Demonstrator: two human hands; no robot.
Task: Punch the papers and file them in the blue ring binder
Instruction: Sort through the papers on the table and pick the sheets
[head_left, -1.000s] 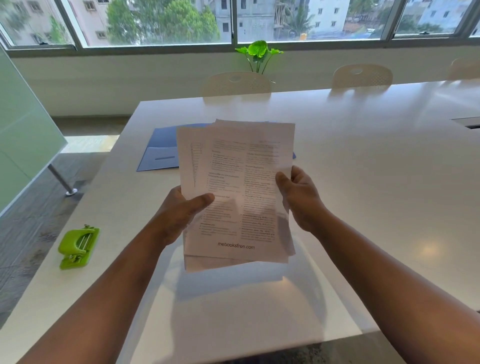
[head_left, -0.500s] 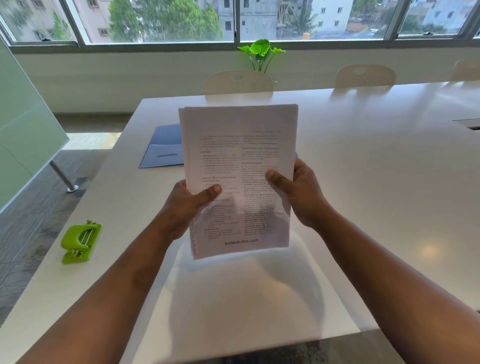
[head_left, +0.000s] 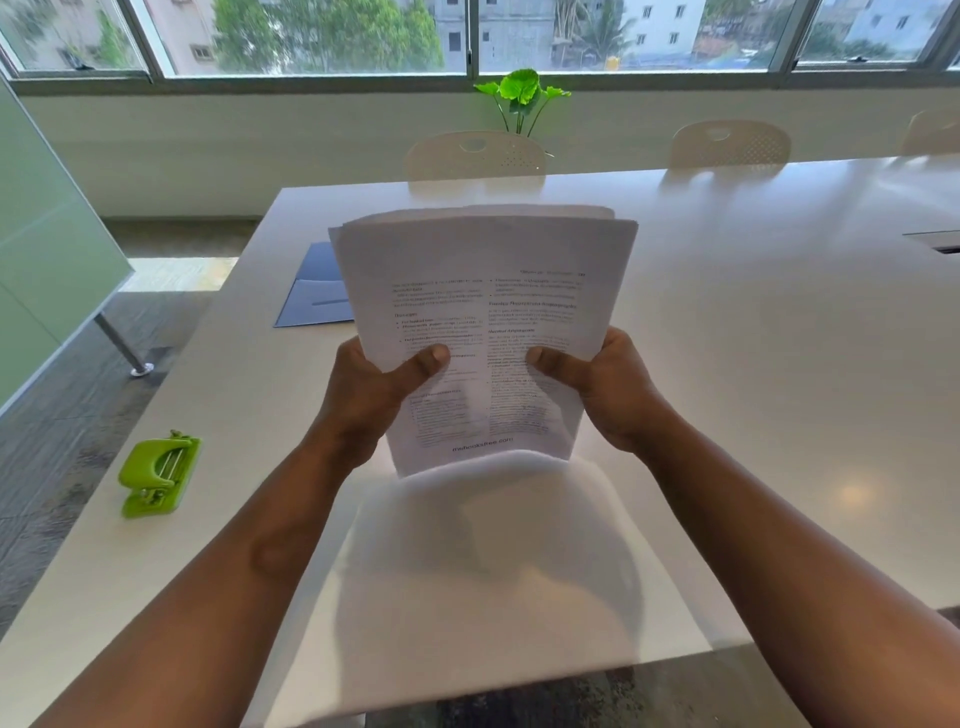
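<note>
**Both hands hold the papers upright over the table**

The stack of papers stands nearly upright between the two hands, printed side facing the camera, its bottom edge down at the white table; whether that edge touches the surface or hangs just above it cannot be told. The top edges of the sheets are slightly uneven and fan a little toward the far side.

The left hand grips the left edge of the stack, its thumb pressed flat across the front page and the fingers hidden behind the sheets. The right hand grips the right edge the same way, thumb on the front, fingers curled round the back. Both thumbs sit about halfway up the page, pointing toward each other.

The blue binder lies flat on the table behind the papers, to the left, partly hidden by them. The green hole punch sits near the table's left edge, well apart from both hands.

Past the far edge of the table stand pale chairs, and a small green plant rises in front of the window.
</note>
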